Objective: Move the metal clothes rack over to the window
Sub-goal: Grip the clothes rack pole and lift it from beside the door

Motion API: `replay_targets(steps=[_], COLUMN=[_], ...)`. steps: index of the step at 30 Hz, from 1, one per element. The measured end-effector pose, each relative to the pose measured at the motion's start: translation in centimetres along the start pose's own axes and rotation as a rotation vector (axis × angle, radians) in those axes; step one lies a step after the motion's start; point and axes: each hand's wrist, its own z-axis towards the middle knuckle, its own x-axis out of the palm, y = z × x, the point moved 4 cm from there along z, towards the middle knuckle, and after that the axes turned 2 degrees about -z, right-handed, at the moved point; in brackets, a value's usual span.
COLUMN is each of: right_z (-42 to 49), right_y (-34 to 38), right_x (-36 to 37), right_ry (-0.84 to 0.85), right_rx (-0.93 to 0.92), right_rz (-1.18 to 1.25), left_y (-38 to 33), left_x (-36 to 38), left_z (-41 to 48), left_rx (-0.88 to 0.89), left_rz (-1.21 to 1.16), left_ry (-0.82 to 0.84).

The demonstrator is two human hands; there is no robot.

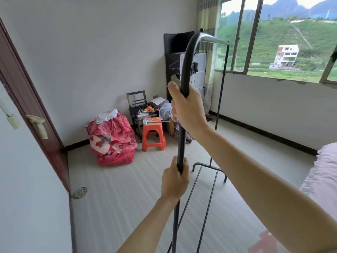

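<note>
The black metal clothes rack stands in front of me, its near upright rising through the middle of the view and bending into a top bar toward the window. My right hand grips the upright high up. My left hand grips the same upright lower down. The rack's far post and its foot bar stand on the pale floor, with two thin base rails running back toward me. The window fills the upper right wall.
A red floral blanket bundle and an orange stool sit by the far wall. A dark cabinet with cluttered items stands in the corner. A brown door is at left. Pink bedding lies at the right edge.
</note>
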Motion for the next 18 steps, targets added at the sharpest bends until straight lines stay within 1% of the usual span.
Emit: replay_targets(steps=[2, 6, 9, 12, 15, 18], right_z=[-0.2, 1.3, 3.1, 5.0, 8.3, 14.1], right_y=[-2.6, -3.6, -4.1, -5.2, -4.5, -1.9], right_x=[-0.7, -3.9, -6.6, -8.8, -10.6, -12.9], right_ry=[-0.020, -0.217, -0.333, -0.351, -0.314, -0.294], right_rx=[0.014, -0.072, -0.113, -0.127, -0.090, 0.019], right_rz=[0.024, 0.005, -0.086, -0.129, -0.126, 0.003], left_y=[0.0, -1.1, -1.6, -1.8, -1.7, -1.8], left_x=[1.1, 4.0, 6.7, 9.6, 11.8, 14.4], left_z=[1.3, 3.7, 6.0, 8.2, 10.3, 13.2], left_rx=[0.009, 0.042, 0.043, 0.075, 0.111, 0.123], left_rz=[0.001, 0.029, 0.041, 0.037, 0.050, 0.024], left_ry=[0.031, 0.142, 0.198, 0.246, 0.252, 0.301])
